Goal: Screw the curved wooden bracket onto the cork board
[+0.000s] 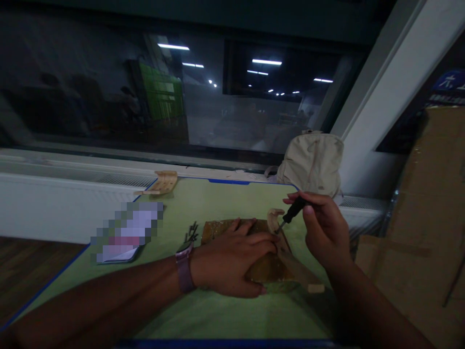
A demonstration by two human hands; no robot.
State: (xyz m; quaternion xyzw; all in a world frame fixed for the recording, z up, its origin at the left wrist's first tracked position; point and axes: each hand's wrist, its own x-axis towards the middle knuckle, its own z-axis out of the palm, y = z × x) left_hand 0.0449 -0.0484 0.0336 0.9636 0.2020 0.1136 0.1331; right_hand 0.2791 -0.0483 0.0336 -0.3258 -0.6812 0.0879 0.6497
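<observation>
My right hand point(325, 225) grips the black handle of a screwdriver point(295, 209). The screwdriver slants down to the left, and its tip meets a curved wooden piece point(286, 254) with a hooked far end. Spread flat, my left hand point(236, 257) presses on a brown, shiny plastic-covered panel point(271, 269), with the index fingertip touching the wooden piece. A pinkish watch band circles the left wrist. Several dark screws point(191, 232) lie in a small pile just beyond that wrist. Whether a screw sits under the screwdriver tip is too small to tell.
The green table point(174, 310) has a blue edge. A phone-like object point(131, 232), blurred out, lies at the left. Another curved wooden piece point(165, 182) rests at the far left corner. A beige backpack point(312, 162) stands behind the table; cardboard point(410, 232) leans at the right.
</observation>
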